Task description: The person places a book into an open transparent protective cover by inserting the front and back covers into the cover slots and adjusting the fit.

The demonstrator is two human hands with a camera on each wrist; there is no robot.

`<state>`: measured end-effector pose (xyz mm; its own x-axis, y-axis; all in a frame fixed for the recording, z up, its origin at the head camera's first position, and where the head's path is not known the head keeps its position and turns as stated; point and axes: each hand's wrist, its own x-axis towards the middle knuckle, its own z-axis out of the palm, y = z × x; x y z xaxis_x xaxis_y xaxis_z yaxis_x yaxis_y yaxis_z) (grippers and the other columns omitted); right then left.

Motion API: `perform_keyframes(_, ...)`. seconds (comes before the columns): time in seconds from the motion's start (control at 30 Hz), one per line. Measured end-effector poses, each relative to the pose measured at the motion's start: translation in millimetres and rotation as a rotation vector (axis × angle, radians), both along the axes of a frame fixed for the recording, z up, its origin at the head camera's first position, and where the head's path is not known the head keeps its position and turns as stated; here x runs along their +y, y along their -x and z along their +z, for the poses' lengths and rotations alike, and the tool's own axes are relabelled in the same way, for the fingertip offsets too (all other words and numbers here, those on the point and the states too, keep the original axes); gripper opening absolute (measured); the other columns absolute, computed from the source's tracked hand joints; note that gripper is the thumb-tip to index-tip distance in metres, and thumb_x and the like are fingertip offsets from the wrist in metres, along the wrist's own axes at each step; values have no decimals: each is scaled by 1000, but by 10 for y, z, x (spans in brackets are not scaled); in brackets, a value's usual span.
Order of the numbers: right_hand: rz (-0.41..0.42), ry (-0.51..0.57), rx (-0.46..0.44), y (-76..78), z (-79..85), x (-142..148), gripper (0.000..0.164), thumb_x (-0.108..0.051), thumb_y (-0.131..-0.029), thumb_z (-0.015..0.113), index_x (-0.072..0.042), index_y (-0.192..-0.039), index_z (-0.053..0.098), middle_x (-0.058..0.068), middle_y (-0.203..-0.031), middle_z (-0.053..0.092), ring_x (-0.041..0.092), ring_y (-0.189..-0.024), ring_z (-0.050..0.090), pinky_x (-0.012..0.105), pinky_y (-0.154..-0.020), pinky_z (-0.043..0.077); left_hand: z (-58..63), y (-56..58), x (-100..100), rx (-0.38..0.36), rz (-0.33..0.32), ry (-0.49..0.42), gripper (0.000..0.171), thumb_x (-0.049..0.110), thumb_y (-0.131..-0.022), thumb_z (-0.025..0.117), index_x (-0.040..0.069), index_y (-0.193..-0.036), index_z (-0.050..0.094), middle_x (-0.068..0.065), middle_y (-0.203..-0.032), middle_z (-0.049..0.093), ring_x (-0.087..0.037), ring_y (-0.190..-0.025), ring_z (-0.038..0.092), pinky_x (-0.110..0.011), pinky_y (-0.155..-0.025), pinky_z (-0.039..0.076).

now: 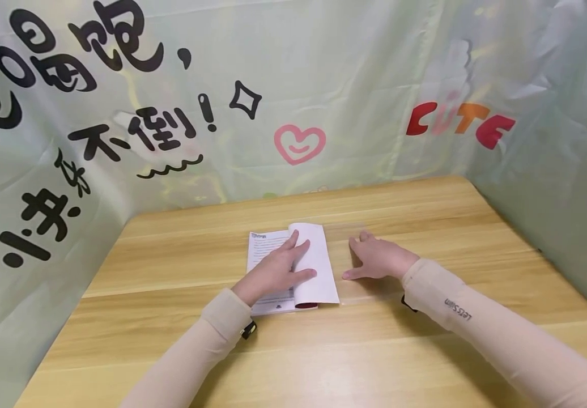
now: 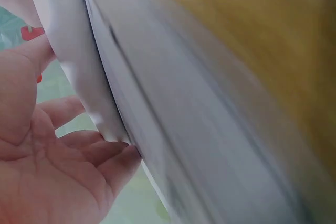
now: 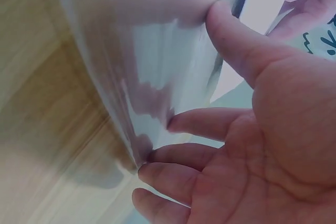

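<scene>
Pointing long axis fwd, booklet lies under L hand.

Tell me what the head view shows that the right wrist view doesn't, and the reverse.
Only the head view: the pink smiling heart, the multicoloured CUTE lettering and the printed page.
Only the right wrist view: the palm side of the right hand and glossy reflections on the clear plastic film.
Both: the right hand, part or all of the left hand, the film and the wood-grain tabletop.
</scene>
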<state>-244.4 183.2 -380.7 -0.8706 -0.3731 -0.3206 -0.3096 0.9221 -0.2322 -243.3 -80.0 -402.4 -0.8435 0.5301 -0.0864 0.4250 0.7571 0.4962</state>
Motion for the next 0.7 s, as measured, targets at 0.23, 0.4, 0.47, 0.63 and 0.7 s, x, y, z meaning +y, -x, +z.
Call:
perform_keyframes(0.23,6,12,-7,11,-28,19,99,-54,-100,72,14,-161,33,45,-167,23,57,-158,26,68,-126,33,-16,-7,80,6,6,95,76,49,-107,63,15,-169,36,-15,-181,6,-39,-168,13,-58,-131,33)
perform_keyframes(0.4,7,13,-12,24,-42,38,98,-54,-101,71,13,-161,33,45,-167,21,57,-159,25,67,-126,34,-31,-12,134,26,8,160,73,50,-107,62,16,-168,38,-16,-181,7,-43,-167,16,-61,-126,40)
perform_keyframes(0.47,8,13,-15,27,-40,44,98,-53,-101,71,13,-162,32,45,-167,21,57,-159,24,66,-127,33,-29,-16,151,29,12,174,73,50,-108,62,17,-168,38,-16,-181,8,-43,-167,16,-61,-125,40)
perform_keyframes(0.63,22,11,-17,23,-26,57,97,-53,-102,70,14,-162,31,45,-167,21,56,-160,23,65,-128,32,-16,-24,193,16,28,192,73,50,-108,62,19,-168,38,-13,-182,6,-42,-167,14,-63,-124,41)
perform_keyframes(0.7,26,11,-17,22,-25,61,98,-54,-102,70,14,-161,32,45,-167,21,56,-160,23,65,-128,32,-7,-28,213,8,34,197,73,51,-107,62,19,-169,37,-13,-182,5,-42,-167,14,-62,-124,41)
